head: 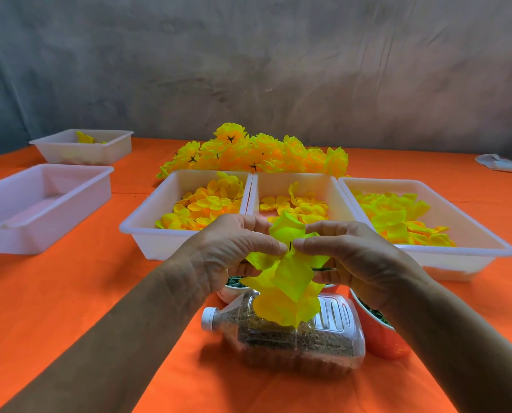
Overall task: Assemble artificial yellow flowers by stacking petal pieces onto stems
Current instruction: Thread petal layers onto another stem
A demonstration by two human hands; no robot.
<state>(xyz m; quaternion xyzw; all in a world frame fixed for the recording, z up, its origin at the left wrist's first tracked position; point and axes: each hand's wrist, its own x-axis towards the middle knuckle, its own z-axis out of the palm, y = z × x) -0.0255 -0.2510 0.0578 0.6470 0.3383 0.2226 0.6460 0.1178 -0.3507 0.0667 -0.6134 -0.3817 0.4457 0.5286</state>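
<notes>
Centre of frame: left hand [233,248] and right hand [347,251] meet thumb to thumb, both pinching a bright yellow fabric petal stack [287,281] on a thin dark stem [290,245], whose tip shows between the thumbs. Petals hang down below the hands, over a clear plastic bottle with white cap, lying on its side and filled with brown grains [290,344].

Behind the hands, three white plastic trays side by side: left tray [147,231] with rounded yellow-orange petals, middle tray [335,189] with a thinner scatter of them, right tray [487,239] with larger yellow-green petals. Beyond these, a heap of finished yellow flowers [257,153].

Left of frame: shallow white tray [25,234]; upper left, another white tray [78,150] with a few yellow pieces. Lower right, a red bowl [379,338] of dark green bits, partly hidden by the right wrist. All rests on an orange tablecloth [70,308].
</notes>
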